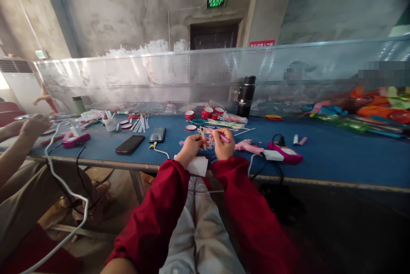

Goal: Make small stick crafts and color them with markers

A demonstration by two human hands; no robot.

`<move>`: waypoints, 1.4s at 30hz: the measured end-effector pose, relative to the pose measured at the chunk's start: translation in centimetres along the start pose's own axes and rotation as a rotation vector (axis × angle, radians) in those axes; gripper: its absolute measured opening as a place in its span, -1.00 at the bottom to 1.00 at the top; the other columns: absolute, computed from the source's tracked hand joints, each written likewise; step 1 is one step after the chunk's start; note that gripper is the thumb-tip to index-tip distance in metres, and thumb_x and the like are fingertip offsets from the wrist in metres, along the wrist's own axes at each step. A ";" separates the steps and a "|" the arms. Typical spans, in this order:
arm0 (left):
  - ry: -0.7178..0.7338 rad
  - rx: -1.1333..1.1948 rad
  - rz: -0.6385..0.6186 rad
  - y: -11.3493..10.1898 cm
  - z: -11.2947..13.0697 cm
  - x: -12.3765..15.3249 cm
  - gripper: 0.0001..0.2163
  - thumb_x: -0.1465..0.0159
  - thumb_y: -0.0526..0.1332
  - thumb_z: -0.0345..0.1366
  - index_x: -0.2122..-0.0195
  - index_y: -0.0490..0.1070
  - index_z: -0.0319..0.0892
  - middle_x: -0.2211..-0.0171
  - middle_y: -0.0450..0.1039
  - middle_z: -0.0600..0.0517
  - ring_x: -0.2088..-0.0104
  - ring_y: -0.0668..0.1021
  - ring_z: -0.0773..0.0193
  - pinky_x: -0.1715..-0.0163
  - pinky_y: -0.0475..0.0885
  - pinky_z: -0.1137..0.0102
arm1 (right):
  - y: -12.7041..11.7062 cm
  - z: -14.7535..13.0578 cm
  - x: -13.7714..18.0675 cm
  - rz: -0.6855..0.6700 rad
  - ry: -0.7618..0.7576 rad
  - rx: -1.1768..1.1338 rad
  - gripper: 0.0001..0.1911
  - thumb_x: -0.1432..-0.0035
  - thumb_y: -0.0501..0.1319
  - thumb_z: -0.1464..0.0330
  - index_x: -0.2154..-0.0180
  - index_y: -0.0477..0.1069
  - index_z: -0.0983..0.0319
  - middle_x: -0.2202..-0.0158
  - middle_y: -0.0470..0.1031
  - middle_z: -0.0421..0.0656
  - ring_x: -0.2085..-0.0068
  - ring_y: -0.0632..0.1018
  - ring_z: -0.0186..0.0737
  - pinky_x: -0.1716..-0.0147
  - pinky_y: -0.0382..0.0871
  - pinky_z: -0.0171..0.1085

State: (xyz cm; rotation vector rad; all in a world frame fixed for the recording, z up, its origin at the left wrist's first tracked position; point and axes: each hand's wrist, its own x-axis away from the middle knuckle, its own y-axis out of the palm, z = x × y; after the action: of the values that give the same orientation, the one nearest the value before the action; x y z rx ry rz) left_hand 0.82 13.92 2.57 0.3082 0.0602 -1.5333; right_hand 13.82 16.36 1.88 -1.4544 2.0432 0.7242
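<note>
My left hand [190, 147] pinches a flat wooden stick [203, 136] with a dark upper end, held roughly upright. Close beside it, my right hand [224, 147] is closed on a pink pen [223, 138], which tilts towards the stick. Whether the pen's tip touches the stick is too small to tell. Small purple pieces lie on the blue table under and between my hands, partly hidden by them. Below my left hand is a white sheet [197, 166] at the table's edge. Several thin wooden sticks [229, 125] lie just beyond my hands.
Right of my hands lie a pink glue gun [248, 147] and a magenta power strip [287, 153] with cables. A black thermos [247, 96] stands by the perforated metal screen [141, 73]. A phone [130, 144] lies to the left, near a co-worker's hand [36, 128].
</note>
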 end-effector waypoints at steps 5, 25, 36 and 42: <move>0.071 0.016 0.000 -0.3 -0.6 -0.6 -0.76 -0.12 0.49 -0.18 0.45 0.56 -0.25 0.52 0.48 0.05 0.47 0.45 0.36 0.34 0.34 0.44 | 0.3 0.6 -0.2 -0.174 0.002 0.037 -0.67 -0.21 0.25 -0.01 0.22 0.52 0.09 0.32 0.69 -0.14 0.31 0.68 -0.07 0.21 0.59 -0.12; 0.045 -0.096 -0.077 -0.3 -1.4 -1.4 -0.65 0.00 0.55 -0.04 0.51 0.57 -0.25 0.51 0.52 0.00 0.48 0.42 0.36 0.38 0.30 0.41 | 0.6 1.0 -0.3 -0.080 0.089 -0.101 -0.59 0.07 0.44 0.05 0.23 0.46 0.09 0.40 0.68 -0.19 0.43 0.65 -0.08 0.40 0.56 -0.13; 0.020 -0.092 -0.020 -0.3 -0.7 -1.1 -0.74 -0.05 0.53 -0.16 0.49 0.58 -0.25 0.55 0.44 0.05 0.49 0.41 0.37 0.38 0.32 0.41 | 0.5 1.3 -0.5 -0.115 0.030 0.019 -0.60 0.08 0.45 0.04 0.24 0.51 0.09 0.36 0.68 -0.16 0.24 0.70 0.07 0.16 0.60 0.01; 0.048 -0.122 0.024 -0.4 -2.0 -1.9 -0.74 -0.01 0.55 -0.16 0.47 0.57 -0.22 0.51 0.49 0.06 0.44 0.44 0.34 0.32 0.35 0.41 | 0.6 1.7 -0.9 -0.123 0.033 -0.028 -0.58 0.12 0.48 0.04 0.25 0.52 0.07 0.40 0.67 -0.21 0.29 0.70 0.04 0.17 0.59 0.02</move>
State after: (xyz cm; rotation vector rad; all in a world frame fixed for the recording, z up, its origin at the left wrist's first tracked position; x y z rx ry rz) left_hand 0.59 16.25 1.06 0.2473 0.1867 -1.4911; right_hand 13.70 18.29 1.32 -1.6024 1.9547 0.6853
